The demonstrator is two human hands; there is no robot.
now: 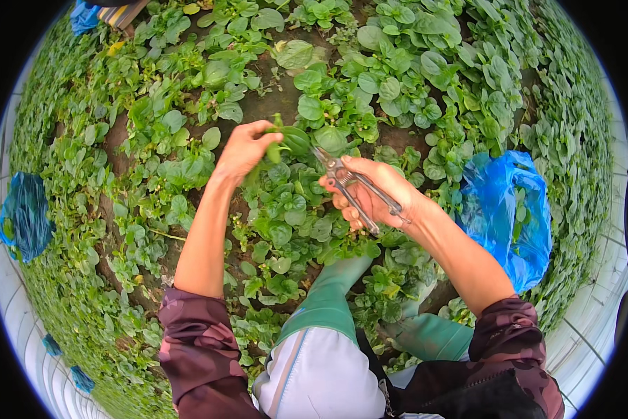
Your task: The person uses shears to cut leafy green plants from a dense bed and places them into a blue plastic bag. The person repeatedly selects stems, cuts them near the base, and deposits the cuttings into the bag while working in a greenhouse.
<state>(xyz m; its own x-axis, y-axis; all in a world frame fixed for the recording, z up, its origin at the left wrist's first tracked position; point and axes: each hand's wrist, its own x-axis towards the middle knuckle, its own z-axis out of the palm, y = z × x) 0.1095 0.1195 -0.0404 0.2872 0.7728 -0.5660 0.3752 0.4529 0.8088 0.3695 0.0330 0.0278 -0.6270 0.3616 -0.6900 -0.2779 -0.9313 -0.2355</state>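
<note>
My left hand [248, 149], near the middle of the view, pinches a leafy green sprig [290, 140] between thumb and fingers, above the low plants. Just right of it, my right hand [371, 194] holds a pair of pruning shears [345, 180] with a coil spring between the handles. The tips of the shears point up and left, close to the sprig's leaves; whether they touch it cannot be told. Under both hands grow broad-leaved green plants [280, 209].
A blue plastic bag [505, 220] with leaves inside lies at the right. Another blue bag [27, 217] sits far left. Green boots [324, 304] stand among the plants below my hands. Bare soil [272, 105] shows between rows. Part of a person's striped clothing [123, 14] appears top left.
</note>
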